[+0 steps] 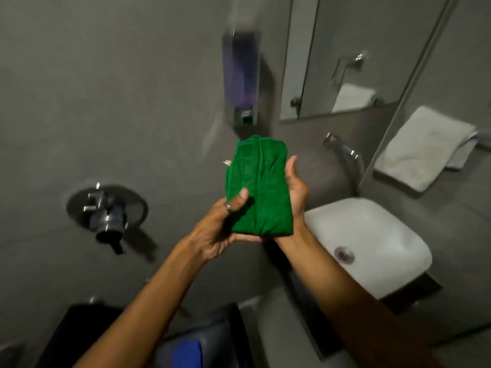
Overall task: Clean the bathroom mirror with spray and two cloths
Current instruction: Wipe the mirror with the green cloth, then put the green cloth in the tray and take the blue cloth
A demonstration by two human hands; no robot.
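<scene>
1. Green microfibre, folded into a thick oblong: this green cloth (pixel 259 187) lies in both my hands, held in the air in front of a grey wall, left of the white basin (pixel 372 235).
2. My left hand (pixel 223 229) closes on its lower left edge, thumb pressed on top. My right hand (pixel 295 187) cups it from beneath and along the right side, thumb raised.
3. I judge it soft, light and limp; it should sag or unfold unless I take hold across the folded layers, near the lower end.
4. Its long axis runs away from me, the far end pointing up towards the soap dispenser (pixel 241 78) on the wall.
5. Beyond, to the right, hangs the mirror (pixel 345 35), well apart from the cloth. No spray bottle is visible.
</scene>
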